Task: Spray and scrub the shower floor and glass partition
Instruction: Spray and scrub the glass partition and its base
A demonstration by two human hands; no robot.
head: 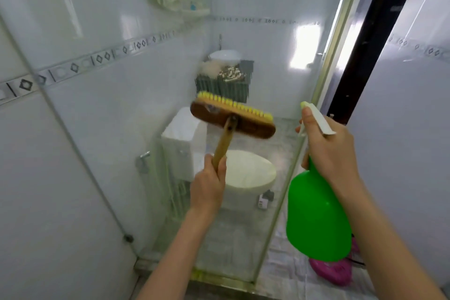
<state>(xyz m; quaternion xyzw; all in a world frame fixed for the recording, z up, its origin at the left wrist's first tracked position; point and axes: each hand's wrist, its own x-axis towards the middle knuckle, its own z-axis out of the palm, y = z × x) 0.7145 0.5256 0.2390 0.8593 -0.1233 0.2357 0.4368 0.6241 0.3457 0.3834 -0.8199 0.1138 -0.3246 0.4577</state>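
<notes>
My left hand point(209, 184) grips the wooden handle of a scrub brush point(232, 118). Its brown head with yellow bristles is pressed against the glass partition point(121, 109) at mid height. My right hand point(332, 148) holds a green spray bottle point(317, 217) by the neck, a finger on the white trigger head point(316, 117), whose nozzle points at the glass just right of the brush. The partition's metal frame point(333, 56) runs up the right side. A strip of tiled floor point(287, 273) shows at the bottom, right of the glass.
Behind the glass stand a white toilet point(246, 173) with its cistern, a dark basket point(226, 85) holding items, and a white basin. A pink item point(333, 273) lies on the floor at lower right. White tiled walls close in on both sides.
</notes>
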